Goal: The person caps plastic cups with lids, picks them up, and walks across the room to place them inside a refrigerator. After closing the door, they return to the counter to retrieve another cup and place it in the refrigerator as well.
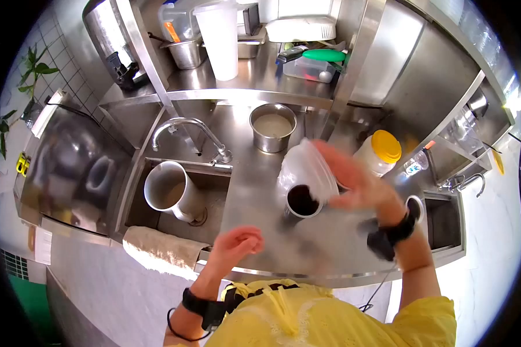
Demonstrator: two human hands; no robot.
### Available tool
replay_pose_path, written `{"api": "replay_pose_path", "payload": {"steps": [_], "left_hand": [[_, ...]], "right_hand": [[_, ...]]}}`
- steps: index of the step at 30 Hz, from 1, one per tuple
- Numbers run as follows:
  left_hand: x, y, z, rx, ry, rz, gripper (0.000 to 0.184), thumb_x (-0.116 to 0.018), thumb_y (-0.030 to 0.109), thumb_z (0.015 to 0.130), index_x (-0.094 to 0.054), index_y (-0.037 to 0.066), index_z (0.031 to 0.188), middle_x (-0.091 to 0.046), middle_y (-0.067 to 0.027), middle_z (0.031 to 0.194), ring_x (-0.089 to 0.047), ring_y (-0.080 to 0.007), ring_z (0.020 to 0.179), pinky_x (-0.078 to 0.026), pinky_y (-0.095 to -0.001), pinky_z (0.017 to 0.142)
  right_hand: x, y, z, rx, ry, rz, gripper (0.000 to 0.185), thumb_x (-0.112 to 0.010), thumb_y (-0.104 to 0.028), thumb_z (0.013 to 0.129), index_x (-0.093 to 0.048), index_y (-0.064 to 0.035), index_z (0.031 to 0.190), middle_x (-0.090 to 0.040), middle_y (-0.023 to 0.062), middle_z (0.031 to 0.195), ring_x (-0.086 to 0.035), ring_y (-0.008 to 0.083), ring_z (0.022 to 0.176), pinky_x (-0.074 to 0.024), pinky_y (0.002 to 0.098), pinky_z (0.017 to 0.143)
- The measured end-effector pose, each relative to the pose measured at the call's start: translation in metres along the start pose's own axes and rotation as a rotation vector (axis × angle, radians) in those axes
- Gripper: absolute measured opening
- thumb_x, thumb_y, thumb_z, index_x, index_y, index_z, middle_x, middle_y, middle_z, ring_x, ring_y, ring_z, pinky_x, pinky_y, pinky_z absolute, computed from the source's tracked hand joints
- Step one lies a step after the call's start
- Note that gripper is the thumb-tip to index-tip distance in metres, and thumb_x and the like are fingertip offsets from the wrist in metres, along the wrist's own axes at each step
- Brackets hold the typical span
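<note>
Right of the frame's centre, the blurred right hand (359,179) grips a plastic jug (301,165), tilted presumably to meet the cup (300,215), while the left hand (236,244) curls closed, apparently empty.

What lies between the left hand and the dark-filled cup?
In the head view, only a bare stretch of steel counter shows between the left hand and the dark-filled cup.

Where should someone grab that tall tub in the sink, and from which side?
I'd take the tub by its outer wall just below the rim, coming from the right and front, where the left hand is closest. Its open mouth faces up toward the camera and no handle shows, so wrapping the round wall looks surest.
</note>
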State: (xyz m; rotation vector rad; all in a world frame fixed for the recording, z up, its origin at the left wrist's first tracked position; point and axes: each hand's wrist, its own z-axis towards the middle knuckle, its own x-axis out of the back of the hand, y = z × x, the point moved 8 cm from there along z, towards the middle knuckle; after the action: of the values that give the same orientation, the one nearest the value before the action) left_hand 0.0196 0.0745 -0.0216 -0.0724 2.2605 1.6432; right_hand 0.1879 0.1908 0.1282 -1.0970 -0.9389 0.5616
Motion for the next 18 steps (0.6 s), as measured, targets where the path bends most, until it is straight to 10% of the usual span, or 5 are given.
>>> {"api": "replay_pose_path", "payload": {"steps": [7, 18], "left_hand": [[-0.068, 0.008, 0.019, -0.010, -0.051, -0.733, 0.025, -0.059, 0.020, 0.084, -0.056, 0.002, 0.100, -0.061, -0.0081, 0.092, -0.059, -0.0166, 0.088, -0.047, -0.0294, 0.080], [-0.041, 0.011, -0.005, -0.286, 0.257, -0.648, 0.012, -0.057, 0.005, 0.083, -0.059, 0.002, 0.095, -0.062, -0.0064, 0.091, -0.060, -0.0160, 0.085, -0.048, -0.0280, 0.079]], "right_hand": [[-0.108, 0.060, -0.026, -0.076, 0.052, 1.005, 0.072, -0.067, -0.027, 0.071, -0.033, -0.0008, 0.130, -0.044, 0.0078, 0.124, -0.044, 0.0175, 0.112, -0.0341, 0.0312, 0.095], [-0.119, 0.081, -0.048, -0.253, 0.620, 0.580, 0.010, -0.055, -0.008, 0.085, -0.055, -0.0006, 0.091, -0.061, 0.0065, 0.074, -0.057, 0.0118, 0.062, -0.0474, 0.0236, 0.058]]}}
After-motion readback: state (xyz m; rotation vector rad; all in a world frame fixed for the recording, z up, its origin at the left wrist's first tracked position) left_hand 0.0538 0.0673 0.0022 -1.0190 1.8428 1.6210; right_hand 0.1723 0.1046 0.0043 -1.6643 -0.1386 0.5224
